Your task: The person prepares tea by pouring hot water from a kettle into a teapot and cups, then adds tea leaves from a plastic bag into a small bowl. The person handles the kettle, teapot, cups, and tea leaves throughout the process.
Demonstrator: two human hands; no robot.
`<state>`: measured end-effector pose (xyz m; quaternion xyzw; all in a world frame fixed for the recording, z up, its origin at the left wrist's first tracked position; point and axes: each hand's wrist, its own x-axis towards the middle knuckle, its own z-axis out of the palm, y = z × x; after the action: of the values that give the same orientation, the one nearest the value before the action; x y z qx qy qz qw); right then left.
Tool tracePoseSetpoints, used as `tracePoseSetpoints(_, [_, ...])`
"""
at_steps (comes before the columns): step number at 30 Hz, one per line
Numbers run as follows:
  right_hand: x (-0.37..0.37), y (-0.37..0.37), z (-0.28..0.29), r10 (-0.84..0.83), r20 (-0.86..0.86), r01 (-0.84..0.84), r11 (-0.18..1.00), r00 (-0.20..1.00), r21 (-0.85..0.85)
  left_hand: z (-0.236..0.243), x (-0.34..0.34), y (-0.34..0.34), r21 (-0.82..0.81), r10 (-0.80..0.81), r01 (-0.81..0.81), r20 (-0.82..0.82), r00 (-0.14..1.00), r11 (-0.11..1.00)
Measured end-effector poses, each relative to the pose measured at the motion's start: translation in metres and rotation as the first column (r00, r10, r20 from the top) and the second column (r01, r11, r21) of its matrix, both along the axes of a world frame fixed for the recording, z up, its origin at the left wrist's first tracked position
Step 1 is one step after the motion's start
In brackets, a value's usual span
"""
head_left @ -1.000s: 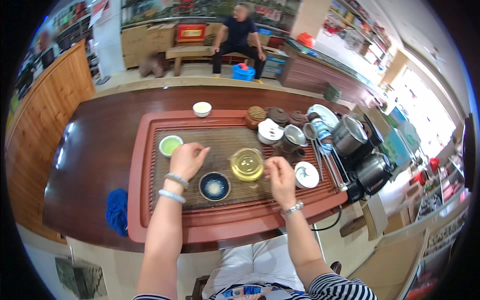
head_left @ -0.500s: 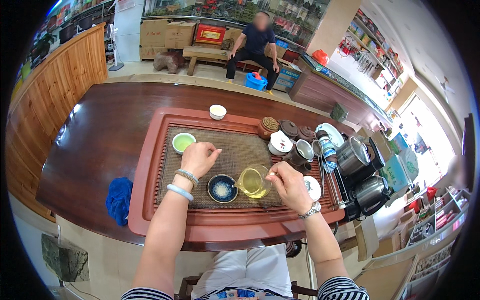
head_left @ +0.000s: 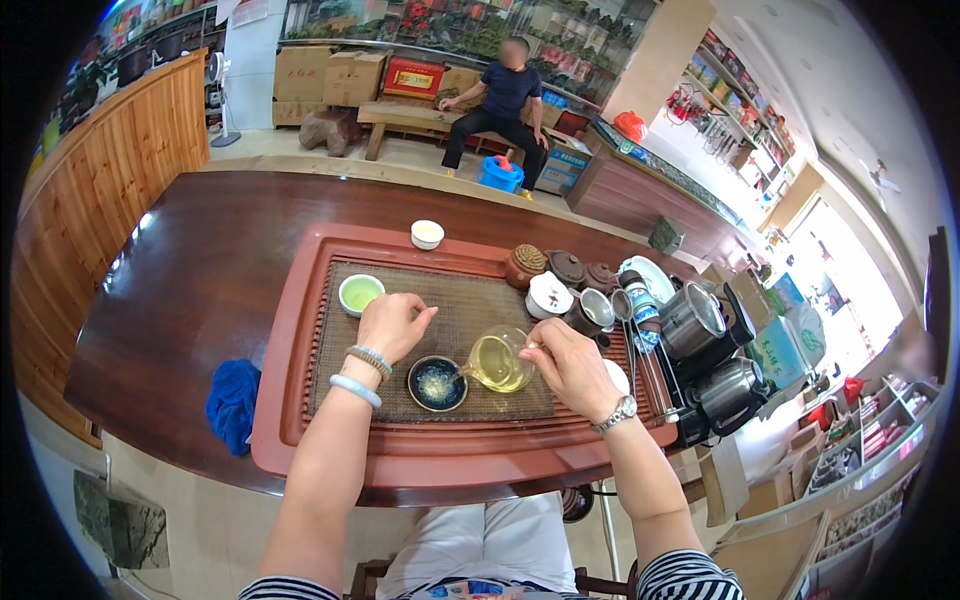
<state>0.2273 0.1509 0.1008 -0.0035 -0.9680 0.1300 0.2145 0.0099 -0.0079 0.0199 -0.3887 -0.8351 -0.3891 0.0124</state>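
Well left of pitcher (head_left: 498,366), blue cloth (head_left: 233,407).

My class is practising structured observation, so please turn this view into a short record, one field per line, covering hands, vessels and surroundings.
right hand: gripping the handle of the glass pitcher
pitcher state: tilted, yellowish liquid inside, spout at the dark bowl
bowl contents: something pale, kind unclear
left hand: above the mat, near the white cup with green liquid; nothing visible in its grasp
base: reddish-brown tray on a dark wooden table
left of tray: blue cloth
right of tray: steel kettle
background: person seated on a bench
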Motion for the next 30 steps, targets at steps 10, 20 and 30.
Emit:
tracePoseSetpoints(10, [0.021,0.012,-0.072,-0.279,0.085,0.236,0.57,0.957,-0.787,-0.007,-0.001,0.003,0.038,-0.001,0.0,0.013,1.0,0.999])
tracePoseSetpoints(20, [0.032,0.026,-0.141,-0.506,-0.006,0.067,0.125,0.862,-0.99,-0.007,0.0,0.004,0.031,-0.014,0.014,-0.012,1.0,0.999])
tracePoseSetpoints(30, [0.012,0.026,-0.143,-0.57,-0.007,0.008,0.023,0.821,-1.0,-0.005,0.0,0.001,0.049,-0.009,0.009,0.0,1.0,0.999])
